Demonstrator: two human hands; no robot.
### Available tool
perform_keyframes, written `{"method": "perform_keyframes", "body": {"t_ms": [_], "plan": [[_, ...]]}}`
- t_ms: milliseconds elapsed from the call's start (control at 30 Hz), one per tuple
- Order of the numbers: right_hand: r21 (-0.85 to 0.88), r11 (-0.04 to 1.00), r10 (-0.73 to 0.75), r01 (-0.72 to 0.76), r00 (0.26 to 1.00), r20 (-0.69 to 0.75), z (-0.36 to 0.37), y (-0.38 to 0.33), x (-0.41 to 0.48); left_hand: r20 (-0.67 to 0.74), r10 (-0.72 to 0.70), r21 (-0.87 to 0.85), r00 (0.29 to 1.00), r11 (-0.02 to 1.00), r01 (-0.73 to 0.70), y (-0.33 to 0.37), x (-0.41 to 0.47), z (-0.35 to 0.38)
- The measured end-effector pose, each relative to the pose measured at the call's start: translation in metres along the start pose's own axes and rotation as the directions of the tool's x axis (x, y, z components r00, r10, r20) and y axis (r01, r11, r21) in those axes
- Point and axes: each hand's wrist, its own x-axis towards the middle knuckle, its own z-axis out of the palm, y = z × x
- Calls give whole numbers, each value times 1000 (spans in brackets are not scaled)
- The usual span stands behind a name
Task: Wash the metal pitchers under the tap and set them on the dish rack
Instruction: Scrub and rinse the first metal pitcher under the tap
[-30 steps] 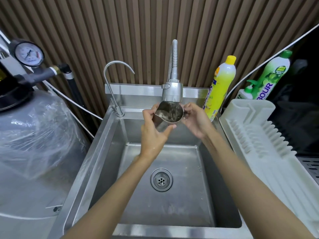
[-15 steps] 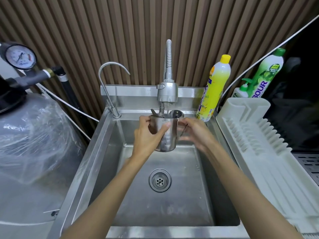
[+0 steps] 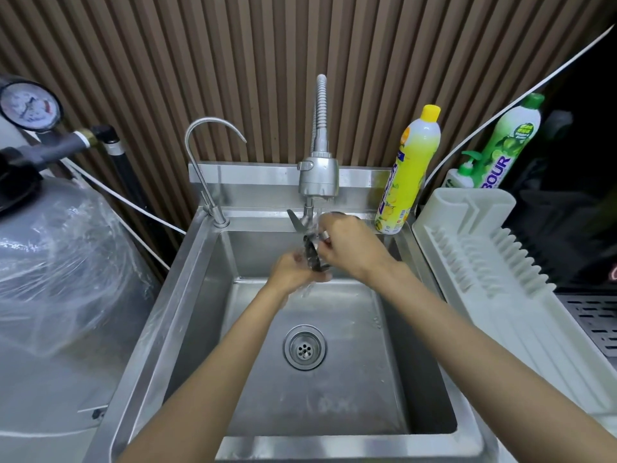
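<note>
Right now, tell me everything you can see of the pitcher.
The pitcher is shiny metal, mostly hidden and blurred between both hands over the sink. It sits under the running tap, tipped rather than upright. The left hand cups it from below; the right hand grips it from above.

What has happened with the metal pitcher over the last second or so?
The pitcher came down from the tap head, first mouth toward the camera, then upright, and now sits lower in the running water, tipped and mostly hidden between both hands. The right hand moved over it; the left hand dropped beneath. Both kept hold. The dish rack and yellow bottle stayed put.
</note>
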Motion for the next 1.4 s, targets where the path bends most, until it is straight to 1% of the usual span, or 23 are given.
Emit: {"method": "perform_keyframes", "body": {"t_ms": [100, 167, 233, 267, 333, 433, 467, 600, 700, 733, 767, 800, 833, 867, 900, 933, 967, 1000, 1033, 1167, 1267, 1333, 1400], "plan": [[-143, 987, -69, 73, 997, 33, 10, -9, -1, -35, -35, 28, 999, 999, 36, -2, 1, 6], [-192, 977, -80, 95, 993, 84, 16, -13, -3, -55, -43, 75, 998, 996, 47, -5, 0, 8], [-225, 964, -122, 142, 988, 99, 23, -16, -6, -50, -30, 115, 998, 993, 36, -10, 1, 9], [-253, 950, -171, 184, 983, 73, 28, -18, -8, -52, -30, 135, 998, 990, 37, -12, 0, 9], [-281, 931, -255, 234, 966, -39, 39, -18, -9, -62, -25, 172, 998, 985, 35, -16, -2, 11], [-293, 921, -277, 256, 960, -31, 44, -21, -11, -88, -7, 254, 996, 967, 29, -20, -2, 13], [-275, 925, -279, 260, 960, -31, 45, -21, -12, -88, -8, 251, 996, 967, 30, -20, -4, 13], [-211, 945, -266, 250, 962, -55, 47, -15, -12, -64, -32, 137, 997, 990, 41, -19, -8, 10], [-196, 949, -268, 246, 959, -91, 45, -11, -14, -46, -48, -51, 998, 998, 46, -16, -10, 10], [-158, 965, -229, 211, 968, -102, 42, -9, -15, -38, -58, -135, 998, 989, 53, -14, -12, 9], [-75, 989, -139, 131, 983, -117, 37, -7, -16, -31, -55, -217, 998, 975, 47, -14, -12, 8], [58, 998, -19, 27, 991, -135, 33, -1, -17, -35, -40, -268, 999, 963, 29, -13, -13, 6], [220, 974, 92, -62, 987, -131, 30, 6, -18, -44, -15, -287, 999, 958, 2, -12, -13, 3], [396, 908, 190, -137, 977, -98, 27, 14, -19, -53, 9, -290, 999, 957, -24, -10, -13, 1], [576, 795, 268, -189, 962, -54, 24, 23, -20, -62, 35, -296, 997, 954, -51, -9, -13, 0], [734, 638, 334, -233, 943, 9, 23, 32, -23, -64, 54, -307, 997, 949, -71, -6, -13, -1], [839, 478, 380, -259, 922, 68, 22, 38, -27, -63, 75, -329, 995, 940, -91, -3, -13, -1], [899, 349, 407, -263, 907, 107, 22, 43, -30, -60, 97, -345, 993, 932, -112, 0, -13, 1], [935, 256, 416, -244, 901, 121, 23, 46, -32, -58, 125, -354, 990, 925, -137, 4, -14, 2], [992, -45, 369, -117, 921, 125, 18, 49, -32, -67, 269, -322, 961, 905, -276, 20, -19, 10], [975, -205, 352, -83, 924, 152, 12, 51, -27, -153, 352, -276, 924, 882, -382, 30, -24, 13], [949, -310, 333, -62, 927, 169, 11, 47, -27, -198, 431, -145, 880, 875, -462, 35, -26, 10], [907, -415, 275, -71, 940, 200, 13, 41, -29, -192, 508, 17, 839, 857, -515, 40, -29, 3]]}}
